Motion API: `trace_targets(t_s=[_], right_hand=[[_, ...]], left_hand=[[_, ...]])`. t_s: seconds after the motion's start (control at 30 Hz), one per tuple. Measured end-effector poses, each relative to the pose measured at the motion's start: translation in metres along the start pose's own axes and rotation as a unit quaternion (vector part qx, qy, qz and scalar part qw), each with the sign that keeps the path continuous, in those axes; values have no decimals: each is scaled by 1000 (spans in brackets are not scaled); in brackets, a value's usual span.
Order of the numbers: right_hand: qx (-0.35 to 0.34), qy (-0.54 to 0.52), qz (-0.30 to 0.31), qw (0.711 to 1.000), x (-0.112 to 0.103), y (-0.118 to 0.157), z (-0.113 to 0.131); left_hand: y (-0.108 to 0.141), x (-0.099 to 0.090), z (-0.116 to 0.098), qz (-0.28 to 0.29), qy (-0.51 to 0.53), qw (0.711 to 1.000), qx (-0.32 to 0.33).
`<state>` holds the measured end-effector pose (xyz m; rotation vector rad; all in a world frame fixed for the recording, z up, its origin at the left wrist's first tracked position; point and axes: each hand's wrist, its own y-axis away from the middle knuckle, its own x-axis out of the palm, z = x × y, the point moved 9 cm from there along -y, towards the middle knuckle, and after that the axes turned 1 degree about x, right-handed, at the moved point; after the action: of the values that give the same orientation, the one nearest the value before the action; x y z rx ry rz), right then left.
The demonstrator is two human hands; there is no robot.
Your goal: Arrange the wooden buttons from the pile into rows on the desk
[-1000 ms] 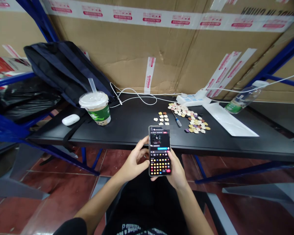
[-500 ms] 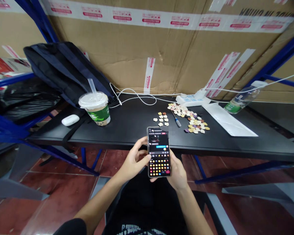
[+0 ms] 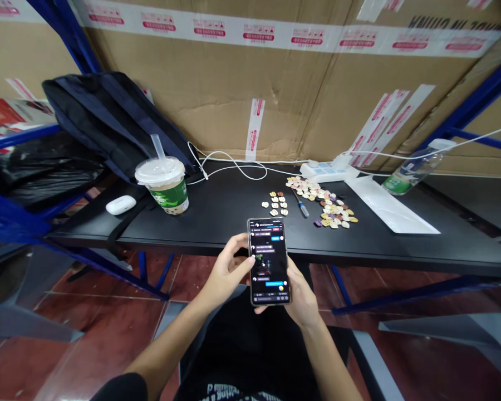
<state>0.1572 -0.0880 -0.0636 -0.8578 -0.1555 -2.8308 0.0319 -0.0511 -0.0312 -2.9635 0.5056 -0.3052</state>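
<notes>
A smartphone with a dark chat screen is held upright between both hands, in front of the table's near edge. My left hand grips its left side, with the thumb lying over the edge of the screen. My right hand is wrapped round the lower right side; some of its fingers are hidden behind the phone. Beyond the phone, several small buttons lie in short rows on the black table. To their right are a slim pen-like tool and a loose heap of coloured buttons.
A lidded drink cup with a straw stands at the left, near a white earphone case and a dark backpack. A power strip, a white envelope and a plastic bottle are at the right.
On the phone's screen the emoji panel has closed and more of the chat shows. My left thumb has shifted slightly up and left. The phone has tilted a little; both hands still hold it.
</notes>
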Motion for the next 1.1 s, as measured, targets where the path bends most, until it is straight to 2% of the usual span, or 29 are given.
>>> trace_targets(t_s=[0.1, 0.3, 0.5, 0.63, 0.73, 0.87, 1.0, 1.1], right_hand=[[12, -13, 27, 999, 6, 1, 0], [15, -27, 40, 999, 11, 1, -1], [43, -11, 54, 998, 10, 2, -14], [58, 5, 87, 995, 14, 3, -19], [53, 11, 78, 995, 13, 3, -18], [59, -13, 71, 996, 14, 2, -14], [56, -50, 91, 993, 18, 2, -9], [45, -56, 84, 994, 15, 1, -7]], left_hand=[[1, -1, -2, 0, -14, 1000, 3], [7, -3, -15, -25, -59, 998, 22], [10, 4, -34, 7, -218, 973, 68], [10, 3, -37, -2, -256, 964, 66], [9, 3, -35, 13, -236, 969, 65], [9, 5, -30, 43, -156, 985, 61], [9, 4, -25, 29, -49, 998, 35], [8, 3, -22, 17, -9, 1000, 20]])
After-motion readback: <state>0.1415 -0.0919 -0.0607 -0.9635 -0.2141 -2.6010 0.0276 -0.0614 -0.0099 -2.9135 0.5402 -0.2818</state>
